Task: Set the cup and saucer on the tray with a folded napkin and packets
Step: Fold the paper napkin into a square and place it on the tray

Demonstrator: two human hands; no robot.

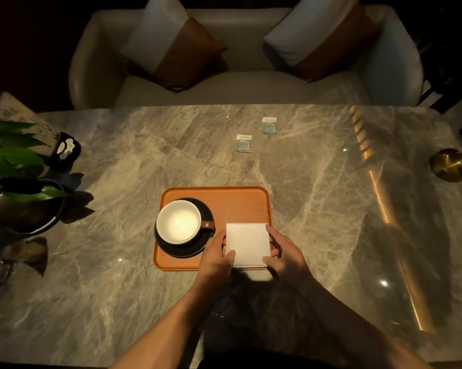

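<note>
An orange tray (240,201) lies on the marble table. On its left half an empty white cup (178,222) with a brown handle stands on a dark saucer (207,209). A folded white napkin (247,242) sits at the tray's near right corner. My left hand (216,255) holds the napkin's left edge, thumb on top. My right hand (284,251) grips its right edge. Two small blue-grey packets lie on the table beyond the tray, one nearer (243,143) and one farther right (269,125).
A potted plant (14,166) and a dark dish (66,149) stand at the table's left. A brass ashtray (449,164) sits at the right edge. A cream sofa (238,86) with two cushions is behind the marble table (331,209).
</note>
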